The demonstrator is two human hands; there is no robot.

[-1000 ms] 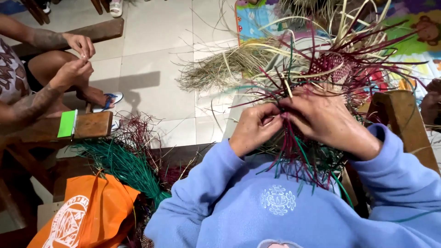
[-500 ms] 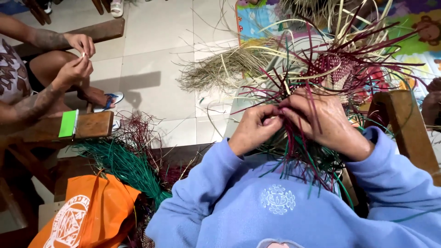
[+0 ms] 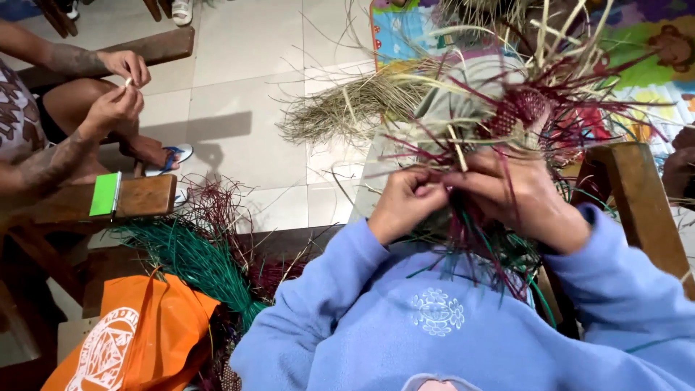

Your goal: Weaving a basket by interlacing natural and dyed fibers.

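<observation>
Left hand: the left hand [image 3: 405, 203] is clenched, pinching dark red strands at the lower edge of the woven piece [image 3: 517, 116].
Right hand: the right hand [image 3: 525, 199] grasps the same bundle of strands just beside the left, fingers curled over them.
Woven piece: maroon and straw-coloured, held up in front of the chest, loose strands [image 3: 478, 246] of red and green hanging down over the blue sweater [image 3: 434, 318].
Floor: a sheaf of pale straw [image 3: 347, 108] lies on the tiles, near a colourful mat [image 3: 637, 65].
Left side: green strips [image 3: 188, 261] (fanned out) lie beside an orange bag [image 3: 137, 340].
Other person: another person's hands [image 3: 119, 87] hold something small and pale above a wooden bench [image 3: 145, 197].
</observation>
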